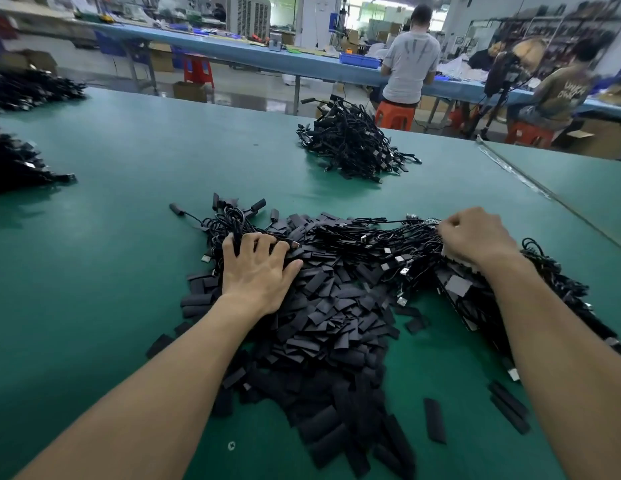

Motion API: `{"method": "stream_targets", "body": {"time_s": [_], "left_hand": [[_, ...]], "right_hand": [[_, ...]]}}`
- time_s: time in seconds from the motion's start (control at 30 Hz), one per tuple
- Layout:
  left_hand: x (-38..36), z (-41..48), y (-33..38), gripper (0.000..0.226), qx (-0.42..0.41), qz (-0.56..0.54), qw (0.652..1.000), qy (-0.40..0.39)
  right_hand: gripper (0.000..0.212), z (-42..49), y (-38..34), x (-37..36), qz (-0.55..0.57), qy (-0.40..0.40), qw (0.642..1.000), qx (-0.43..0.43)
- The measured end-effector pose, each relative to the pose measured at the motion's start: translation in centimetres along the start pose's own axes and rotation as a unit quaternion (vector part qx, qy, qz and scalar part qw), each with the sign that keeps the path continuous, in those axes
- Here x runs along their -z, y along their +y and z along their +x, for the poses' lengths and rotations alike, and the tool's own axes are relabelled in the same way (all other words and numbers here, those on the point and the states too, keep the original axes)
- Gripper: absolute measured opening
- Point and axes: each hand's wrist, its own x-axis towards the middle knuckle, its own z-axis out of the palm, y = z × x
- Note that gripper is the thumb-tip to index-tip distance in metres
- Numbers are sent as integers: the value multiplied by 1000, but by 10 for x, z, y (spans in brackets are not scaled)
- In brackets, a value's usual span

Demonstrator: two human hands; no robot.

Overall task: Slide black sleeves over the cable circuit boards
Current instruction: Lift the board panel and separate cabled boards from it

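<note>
A big heap of flat black sleeves is lying on the green table, right in front of the person. A tangle of thin black cables with silver plugs is lying across the far side of the heap and down its right side.

The left hand is resting on the top left of the heap, where sleeves and cables are meeting. Its fingers are spread wide and pressing down, not gripping anything.

The right hand is reaching into the black cables. Its fingers are curled in and pinching at them, just beside a small circuit board that is peeking out. Which piece they are holding is hidden.

A few loose sleeves are lying apart near the right arm. Farther back, a second cable pile is sitting on the table. Behind it, a person in a grey shirt is standing at a long blue bench.
</note>
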Motion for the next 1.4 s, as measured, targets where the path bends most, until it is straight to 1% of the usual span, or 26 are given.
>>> {"method": "stream_targets", "body": {"time_s": [0.03,0.07,0.13,0.2,0.27,0.33,0.4,0.43,0.5,0.57,0.63,0.7,0.77,0.83,0.9,0.93,1.03,1.13,1.17,1.2,1.23,1.27,1.3,1.33,1.4], "left_hand": [[0,0,0,54,1,-1,1000,0],[0,0,0,54,1,-1,1000,1],[-1,0,-1,53,0,1,1000,5],[-3,0,-2,53,-1,1,1000,10],[-3,0,-2,53,-3,2,1000,12],[-3,0,-2,53,-4,1,1000,14],[-3,0,-2,53,-3,1,1000,16],[-3,-1,-2,53,-3,1,1000,16],[-4,-1,-2,53,-2,-2,1000,20],[-4,-2,-2,53,-2,-2,1000,21],[-5,-1,-2,52,-1,-1,1000,23],[-5,-1,-2,53,0,-1,1000,23],[-6,-1,-2,53,3,-3,1000,26],[-6,-1,-2,53,4,-4,1000,25],[-5,-1,-2,53,0,-1,1000,25],[-5,-1,-2,53,-1,1,1000,25],[-4,-1,-2,53,-3,1,1000,25],[-4,-1,-2,52,1,1,1000,25],[-4,0,-2,52,3,0,1000,23],[-4,0,-2,52,4,-4,1000,22],[-5,0,-1,52,5,-10,1000,21],[-5,0,-1,51,5,-15,1000,21],[-4,0,-1,51,4,-18,1000,22],[-4,0,-1,51,5,-20,999,25],[-2,-1,0,51,8,-24,999,27]], "right_hand": [[27,3,2,-7,1,30,1000,-6],[29,7,3,-15,6,42,999,-7],[27,10,2,-33,-5,49,999,-8],[29,14,-1,-45,-75,41,996,-19],[44,18,-3,-47,-149,-4,988,-29],[62,25,-5,-46,-156,-65,985,-33],[71,29,-6,-46,-156,-114,981,-33],[72,31,-7,-47,-166,-127,977,-32],[64,34,-11,-47,-197,-131,971,-36],[43,36,-15,-48,-215,-126,968,-30],[24,38,-18,-48,-202,-100,974,-17],[23,37,-18,-48,-173,-45,984,-24],[24,35,-21,-45,-150,56,987,-20],[20,35,-28,-39,-111,173,979,8],[18,33,-39,-28,-20,273,960,67],[20,31,-45,-22,37,298,949,97],[29,18,-60,-5,159,322,921,151],[26,-1,-63,9,239,369,877,195],[22,-9,-63,12,260,390,858,209],[16,-13,-62,16,291,415,832,226],[13,-19,-62,19,345,437,798,230],[14,-26,-62,20,363,465,779,212],[16,-33,-57,17,365,465,777,215],[16,-42,-52,14,341,462,788,223],[13,-50,-39,4,272,382,831,298]]}}
